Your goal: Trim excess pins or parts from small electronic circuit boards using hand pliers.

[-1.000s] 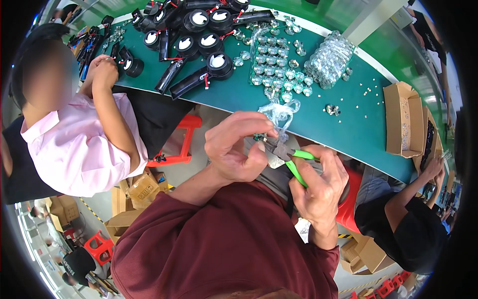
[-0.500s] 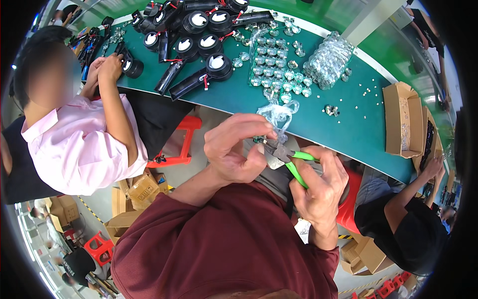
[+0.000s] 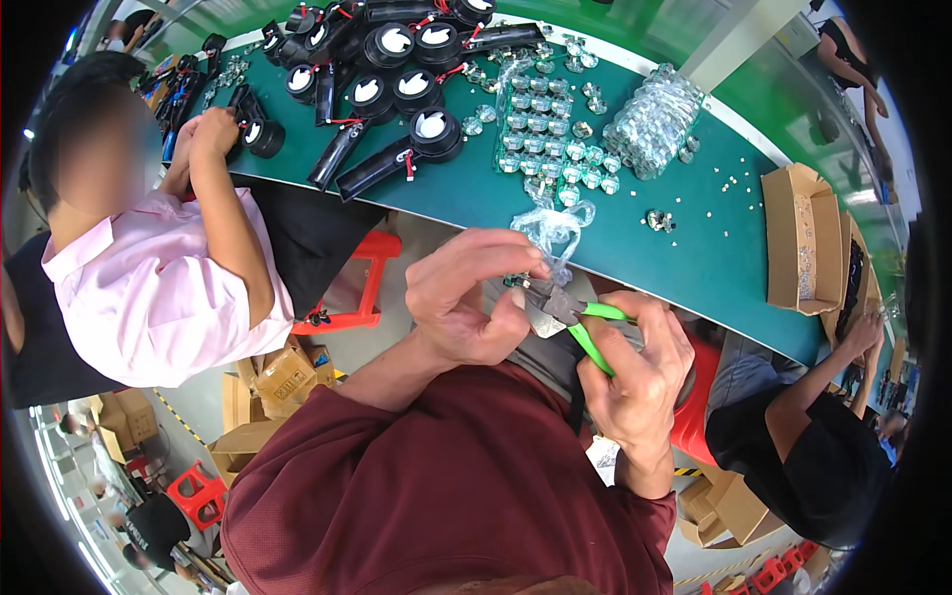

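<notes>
Between the thumb and forefinger of my left hand (image 3: 466, 297) is a small green circuit board (image 3: 517, 282), mostly covered by the fingers. My right hand (image 3: 640, 362) grips green-handled pliers (image 3: 592, 342), whose dark metal jaws point left and meet the board's edge. Whether the jaws are closed on a part of it is too small to tell. Just beyond my fingers, crumpled clear plastic wrap (image 3: 551, 228) hangs at the table's edge. Behind it on the green table (image 3: 684, 253) lie a panel of small circuit boards (image 3: 534, 124) and several loose ones.
Several black round-headed housings with tubes (image 3: 433, 134) crowd the table's far left. A stack of boards in clear wrap (image 3: 654, 119) stands at the back. At right is an open cardboard box (image 3: 801, 243). Co-workers sit on both sides, one in a pink shirt (image 3: 164, 288).
My hands, the board and the pliers stay almost in place, with only a tiny shift at the jaws. The co-worker at left has moved their hands slightly.
</notes>
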{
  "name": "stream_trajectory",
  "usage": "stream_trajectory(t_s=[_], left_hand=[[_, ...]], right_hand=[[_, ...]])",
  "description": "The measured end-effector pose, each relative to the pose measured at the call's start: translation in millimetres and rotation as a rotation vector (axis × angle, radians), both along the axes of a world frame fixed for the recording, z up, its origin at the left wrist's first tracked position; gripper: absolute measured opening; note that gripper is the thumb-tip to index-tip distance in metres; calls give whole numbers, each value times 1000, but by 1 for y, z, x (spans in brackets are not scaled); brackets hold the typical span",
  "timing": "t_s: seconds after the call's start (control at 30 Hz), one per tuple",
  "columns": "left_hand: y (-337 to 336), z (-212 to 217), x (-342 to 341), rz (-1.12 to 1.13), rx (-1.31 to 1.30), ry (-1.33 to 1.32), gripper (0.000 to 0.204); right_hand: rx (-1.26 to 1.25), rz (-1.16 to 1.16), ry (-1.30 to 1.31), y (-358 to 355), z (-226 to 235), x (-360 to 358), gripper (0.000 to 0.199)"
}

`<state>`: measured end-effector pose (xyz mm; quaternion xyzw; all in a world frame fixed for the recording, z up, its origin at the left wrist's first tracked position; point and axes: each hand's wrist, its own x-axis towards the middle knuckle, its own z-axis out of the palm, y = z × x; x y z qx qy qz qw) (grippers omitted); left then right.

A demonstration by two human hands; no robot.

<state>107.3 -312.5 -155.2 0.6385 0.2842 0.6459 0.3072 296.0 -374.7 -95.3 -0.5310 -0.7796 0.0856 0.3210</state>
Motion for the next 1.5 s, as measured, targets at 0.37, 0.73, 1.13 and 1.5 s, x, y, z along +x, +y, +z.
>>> stream_trajectory(t_s=[0.37,0.73,1.13,1.5], left_hand=[[0,2,-2,-19,4,20,37],[-3,-11,-23,-312,-290,-308,58],[-2,-4,-32,-474,-397,-471,29],[6,-4,-37,-437,-362,-497,27]], right_hand=[[-2,-2,17,-1,-2,1,32],[233,-247,252,5,22,49,30],[32,-407,401,29,-26,86,26],[60,-544,46,53,-65,115,28]])
